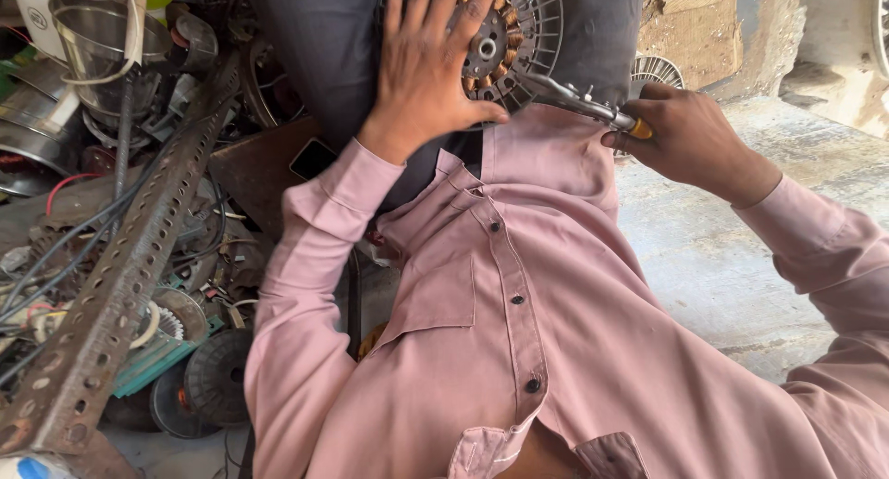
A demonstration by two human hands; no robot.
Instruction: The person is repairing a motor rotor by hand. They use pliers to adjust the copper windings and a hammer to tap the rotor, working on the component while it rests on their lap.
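Observation:
My left hand lies flat, fingers spread, on a round motor stator with copper windings and a slotted metal rim, which rests on my dark-trousered lap. My right hand grips pliers by their yellow-tipped handle. The metal jaws point left and touch the stator's lower rim. My pink shirt fills the lower middle of the view.
A long perforated metal angle bar slants across the left, over tangled wires and scrap parts. Steel vessels stand top left. Round fan parts lie bottom left. A concrete floor spreads to the right.

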